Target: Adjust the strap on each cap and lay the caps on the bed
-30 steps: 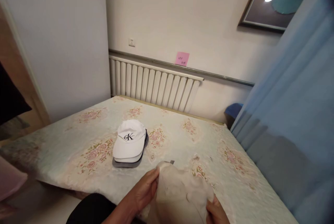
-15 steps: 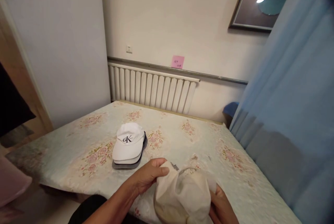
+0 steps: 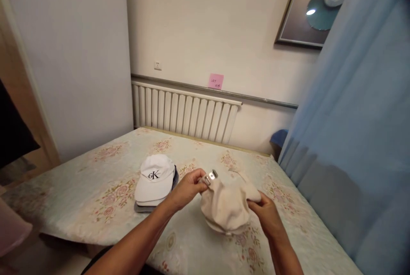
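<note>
A beige cap (image 3: 226,209) hangs between my two hands above the bed, its crown sagging downward. My left hand (image 3: 189,187) pinches the cap's back strap beside a metal buckle (image 3: 211,176). On the other side, my right hand (image 3: 264,209) grips the cap at what looks like its brim. Left of my hands, a white cap (image 3: 156,176) with black "CK" lettering tops a small stack of caps. Edges of a grey cap (image 3: 144,208) and a dark one show beneath it.
The caps are over a bed with a floral cover (image 3: 115,194). Behind it are a white radiator (image 3: 185,110) and a pink note (image 3: 215,81) on the wall. A blue curtain (image 3: 352,138) hangs at the right, and a pale cabinet (image 3: 86,61) stands at the left.
Both hands have lifted the beige cap up and away from me, farther over the bed. The cap has turned, and its metal buckle now shows clearly. The stack looks unchanged.
</note>
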{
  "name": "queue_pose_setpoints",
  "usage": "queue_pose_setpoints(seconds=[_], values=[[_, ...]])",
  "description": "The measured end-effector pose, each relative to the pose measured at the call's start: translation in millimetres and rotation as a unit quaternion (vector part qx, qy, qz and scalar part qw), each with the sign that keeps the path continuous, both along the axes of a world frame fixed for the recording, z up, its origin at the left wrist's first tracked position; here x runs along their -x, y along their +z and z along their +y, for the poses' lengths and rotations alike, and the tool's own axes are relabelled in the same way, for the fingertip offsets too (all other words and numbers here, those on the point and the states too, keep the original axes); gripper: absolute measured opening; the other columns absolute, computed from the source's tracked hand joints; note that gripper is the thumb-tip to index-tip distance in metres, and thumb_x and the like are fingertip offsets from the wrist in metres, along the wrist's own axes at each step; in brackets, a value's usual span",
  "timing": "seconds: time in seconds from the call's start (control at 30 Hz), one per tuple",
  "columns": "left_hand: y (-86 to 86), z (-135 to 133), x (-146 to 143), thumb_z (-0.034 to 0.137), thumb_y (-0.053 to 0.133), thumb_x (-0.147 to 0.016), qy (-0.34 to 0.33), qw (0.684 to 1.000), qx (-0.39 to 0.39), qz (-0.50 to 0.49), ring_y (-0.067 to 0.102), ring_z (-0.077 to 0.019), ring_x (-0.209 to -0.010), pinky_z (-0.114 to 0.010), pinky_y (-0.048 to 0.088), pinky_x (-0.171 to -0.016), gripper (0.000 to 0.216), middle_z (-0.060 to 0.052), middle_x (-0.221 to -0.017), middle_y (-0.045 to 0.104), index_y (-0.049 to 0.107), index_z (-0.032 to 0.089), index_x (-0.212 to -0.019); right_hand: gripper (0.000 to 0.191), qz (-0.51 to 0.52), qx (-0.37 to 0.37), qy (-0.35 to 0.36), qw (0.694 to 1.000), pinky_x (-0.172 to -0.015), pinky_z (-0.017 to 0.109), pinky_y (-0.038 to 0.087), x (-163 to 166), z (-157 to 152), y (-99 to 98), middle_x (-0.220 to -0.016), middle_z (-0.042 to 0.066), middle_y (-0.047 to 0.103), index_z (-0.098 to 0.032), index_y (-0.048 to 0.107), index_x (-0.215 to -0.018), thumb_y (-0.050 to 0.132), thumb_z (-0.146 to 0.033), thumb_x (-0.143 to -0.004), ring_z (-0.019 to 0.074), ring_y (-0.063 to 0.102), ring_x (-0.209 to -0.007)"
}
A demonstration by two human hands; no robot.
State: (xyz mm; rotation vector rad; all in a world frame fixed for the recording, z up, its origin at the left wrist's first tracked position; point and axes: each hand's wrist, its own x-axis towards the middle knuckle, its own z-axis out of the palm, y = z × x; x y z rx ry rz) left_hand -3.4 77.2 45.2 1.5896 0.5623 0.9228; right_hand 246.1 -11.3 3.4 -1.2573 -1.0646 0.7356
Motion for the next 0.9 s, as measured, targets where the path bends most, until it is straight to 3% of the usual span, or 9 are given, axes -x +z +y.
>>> queue_pose_setpoints(seconds=[0.2,0.33,0.47,0.63,0.9], values=[[-78.3,-9,6,0.027,0.061,-0.064,0.034,0.978,-0.045,0.199,0.039,-0.0102,-0.064,-0.021,0.027,-0.057,0.015,0.006,-0.064,0.044,0.051,0.016,-0.067,0.004,-0.152,0.099,0.035,0.983,-0.059,0.026,0.039,13,-11,-67.3,-0.06,-0.003,0.057,-0.017,0.061,-0.063,0.061,-0.02,-0.061,0.017,0.051,-0.063],[-105.0,-25,9,0.038,0.054,-0.074,0.026,0.968,-0.075,0.237,0.034,-0.0092,-0.059,-0.021,0.024,-0.053,0.023,0.007,-0.061,0.037,0.047,0.017,-0.067,0.013,-0.184,0.15,0.064,0.969,-0.054,0.024,0.03,25,-27,-83.8,-0.053,-0.006,0.041,-0.019,0.05,-0.056,0.058,-0.023,-0.064,0.0124,0.04,-0.055],[-110.2,-36,8,0.037,0.048,-0.079,0.057,0.96,-0.102,0.255,0.04,-0.0103,-0.061,-0.022,0.026,-0.055,0.023,0.005,-0.063,0.045,0.048,0.017,-0.069,0.004,-0.177,0.175,0.129,0.96,-0.055,0.024,0.031,38,-34,-78.7,-0.057,-0.005,0.047,-0.017,0.056,-0.066,0.056,-0.021,-0.065,0.0125,0.044,-0.057],[-103.3,-48,5,0.028,0.049,-0.076,0.025,0.972,-0.074,0.221,0.047,-0.0115,-0.065,-0.021,0.03,-0.057,0.012,0.004,-0.068,0.054,0.053,0.018,-0.082,0.021,-0.157,0.168,0.178,0.957,-0.058,0.023,0.036,61,-31,-63.3,-0.066,-0.003,0.057,-0.017,0.064,-0.08,0.052,-0.012,-0.063,0.0132,0.051,-0.063],[-96.6,-56,3,0.021,0.057,-0.067,-0.017,0.987,0.012,0.16,0.042,-0.0097,-0.06,-0.019,0.029,-0.055,0.016,0.005,-0.065,0.052,0.057,0.017,-0.083,0.021,-0.139,0.166,0.137,0.967,-0.048,0.023,0.033,77,-19,-56.2,-0.047,-0.007,0.055,-0.018,0.064,-0.083,0.057,-0.016,-0.064,0.0111,0.046,-0.045]])
